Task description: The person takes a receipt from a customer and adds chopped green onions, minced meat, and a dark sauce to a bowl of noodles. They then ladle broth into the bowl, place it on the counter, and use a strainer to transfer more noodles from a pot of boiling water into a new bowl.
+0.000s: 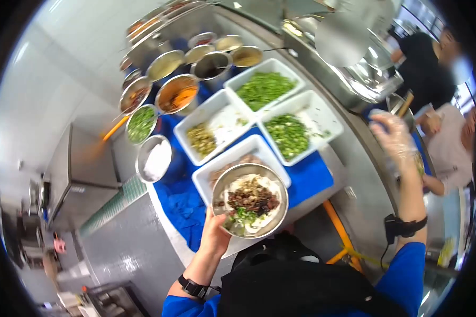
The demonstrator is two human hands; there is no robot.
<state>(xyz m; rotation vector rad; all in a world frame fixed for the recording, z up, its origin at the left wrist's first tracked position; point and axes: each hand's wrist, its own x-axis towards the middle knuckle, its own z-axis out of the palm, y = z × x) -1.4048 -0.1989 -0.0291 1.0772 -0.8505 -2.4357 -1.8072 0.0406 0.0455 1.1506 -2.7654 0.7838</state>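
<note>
My left hand (215, 232) grips the rim of a round metal bowl (284, 208), thumb over the edge. Inside the bowl lies a pale white food topped with dark brown chopped pieces (251, 196) and chopped green onion (243, 217). The bowl hangs over a white tub (198, 182) and hides part of its contents. Out to the right, my right hand (394, 137) wears a clear plastic glove. Its fingers look spread and curved, with nothing visible in them, near a metal pot with a wooden handle (406, 104).
White tubs of chopped greens (288, 136) and olive-green pieces (201, 140) stand on a blue-covered table (312, 177). Several metal pots, one with orange food (182, 98), crowd the back left. A steel counter (354, 142) runs along the right. People (423, 63) stand beyond it.
</note>
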